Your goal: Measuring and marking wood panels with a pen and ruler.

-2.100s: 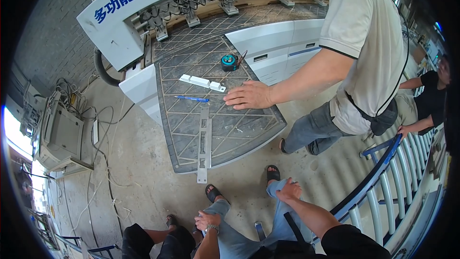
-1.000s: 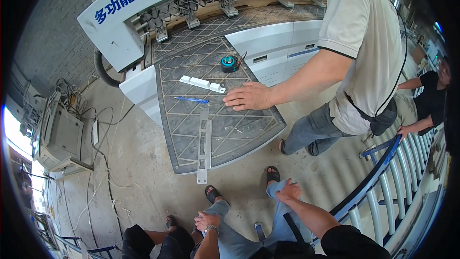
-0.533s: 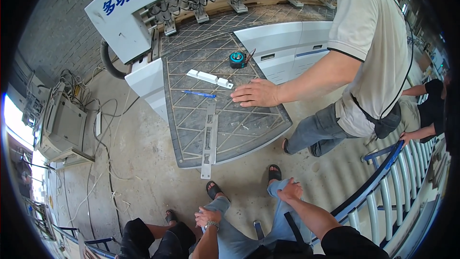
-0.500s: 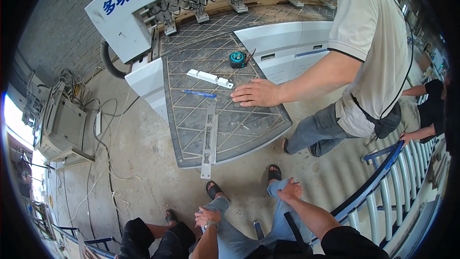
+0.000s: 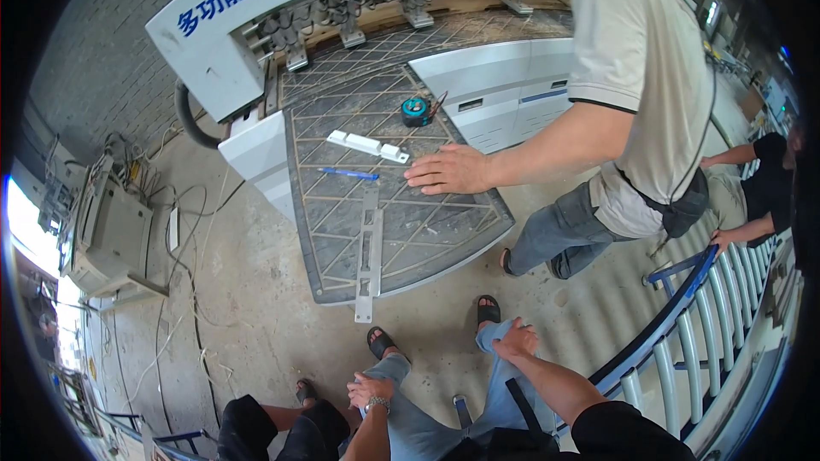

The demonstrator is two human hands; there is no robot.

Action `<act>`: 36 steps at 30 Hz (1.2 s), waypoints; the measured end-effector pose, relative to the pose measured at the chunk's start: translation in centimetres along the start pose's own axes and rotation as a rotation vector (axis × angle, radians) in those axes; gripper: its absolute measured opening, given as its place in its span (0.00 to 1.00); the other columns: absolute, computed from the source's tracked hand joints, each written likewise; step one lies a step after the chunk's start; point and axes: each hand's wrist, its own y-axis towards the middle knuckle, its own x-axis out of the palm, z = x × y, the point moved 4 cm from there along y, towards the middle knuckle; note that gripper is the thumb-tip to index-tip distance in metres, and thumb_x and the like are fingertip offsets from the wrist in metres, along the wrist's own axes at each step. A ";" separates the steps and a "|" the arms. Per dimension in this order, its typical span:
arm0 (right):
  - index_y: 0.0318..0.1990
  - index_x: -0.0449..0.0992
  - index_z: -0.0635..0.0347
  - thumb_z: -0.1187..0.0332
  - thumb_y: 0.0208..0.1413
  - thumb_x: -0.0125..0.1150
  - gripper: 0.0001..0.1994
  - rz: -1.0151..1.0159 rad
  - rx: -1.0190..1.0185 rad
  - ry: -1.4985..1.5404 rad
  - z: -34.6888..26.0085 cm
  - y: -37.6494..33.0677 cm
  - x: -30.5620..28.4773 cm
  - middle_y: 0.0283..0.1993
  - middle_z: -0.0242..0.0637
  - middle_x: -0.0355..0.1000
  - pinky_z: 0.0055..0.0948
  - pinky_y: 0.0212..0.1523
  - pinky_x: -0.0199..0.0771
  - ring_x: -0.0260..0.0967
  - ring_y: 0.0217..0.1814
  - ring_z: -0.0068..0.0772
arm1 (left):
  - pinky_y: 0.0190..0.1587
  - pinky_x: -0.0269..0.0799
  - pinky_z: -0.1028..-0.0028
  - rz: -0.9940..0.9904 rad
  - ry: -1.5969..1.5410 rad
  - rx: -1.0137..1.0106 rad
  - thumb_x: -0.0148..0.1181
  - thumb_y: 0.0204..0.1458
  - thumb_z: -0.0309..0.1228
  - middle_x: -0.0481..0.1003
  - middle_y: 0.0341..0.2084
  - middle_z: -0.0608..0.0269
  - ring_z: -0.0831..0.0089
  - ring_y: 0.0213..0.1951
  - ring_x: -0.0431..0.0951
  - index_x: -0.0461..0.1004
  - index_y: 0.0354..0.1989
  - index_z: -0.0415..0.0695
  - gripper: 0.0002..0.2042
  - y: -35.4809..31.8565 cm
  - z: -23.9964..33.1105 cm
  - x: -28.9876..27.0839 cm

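Head view, looking down. The wearer sits or crouches before a machine table (image 5: 444, 230) with a diamond-grid top; no work is in hand, both hands being at rest on the legs. The left hand (image 5: 369, 391), a watch at its wrist, lies on the left knee (image 5: 395, 369) with its fingers curled inward; whether they close on anything cannot be told. The right hand (image 5: 515, 341) lies spread and empty over the right knee (image 5: 494, 335), palm down. On the table, well apart from both hands, lie a tape measure (image 5: 416, 111), a white bar (image 5: 369, 144), a blue pen (image 5: 348, 174) and a metal strip (image 5: 369, 252) overhanging the near edge; reaching any of these would, by judgement, call for leaning forward. A co-worker's hand (image 5: 450, 169) rests flat on the table beside the pen.
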 end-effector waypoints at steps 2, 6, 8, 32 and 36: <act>0.69 0.58 0.55 0.44 0.45 0.73 0.46 0.010 0.009 0.008 0.2 0.3 0.4 0.61 0.57 0.67 0.50 0.59 0.72 0.70 0.62 0.58 | 0.56 0.72 0.51 0.005 0.000 0.018 0.69 0.42 0.56 0.67 0.52 0.50 0.51 0.54 0.75 0.62 0.67 0.50 0.43 0.0 0.0 0.0; 0.68 0.59 0.55 0.43 0.45 0.73 0.46 0.026 0.005 0.004 0.4 0.4 0.8 0.60 0.57 0.67 0.50 0.58 0.73 0.70 0.61 0.60 | 0.53 0.74 0.56 0.010 0.027 0.000 0.70 0.40 0.58 0.67 0.51 0.52 0.52 0.53 0.75 0.61 0.68 0.51 0.46 0.1 0.1 -0.1; 0.67 0.59 0.55 0.43 0.45 0.73 0.46 0.026 0.004 0.013 0.4 0.4 0.8 0.60 0.58 0.67 0.51 0.57 0.73 0.70 0.61 0.61 | 0.54 0.74 0.56 0.002 0.029 0.002 0.70 0.40 0.59 0.67 0.52 0.52 0.53 0.53 0.75 0.61 0.68 0.51 0.46 0.1 0.1 -0.1; 0.64 0.63 0.55 0.47 0.43 0.73 0.42 0.063 -0.010 -0.002 0.4 1.1 1.5 0.57 0.56 0.69 0.49 0.55 0.74 0.72 0.58 0.58 | 0.57 0.73 0.53 -0.001 -0.030 -0.011 0.71 0.43 0.54 0.68 0.54 0.47 0.48 0.58 0.75 0.64 0.61 0.49 0.39 -0.2 0.1 -0.4; 0.63 0.64 0.56 0.47 0.42 0.73 0.42 0.069 -0.004 0.010 0.4 1.0 1.3 0.57 0.57 0.69 0.48 0.55 0.74 0.73 0.58 0.58 | 0.53 0.73 0.56 0.031 0.032 0.007 0.68 0.44 0.56 0.67 0.50 0.52 0.54 0.52 0.75 0.63 0.60 0.50 0.38 -0.1 0.1 0.0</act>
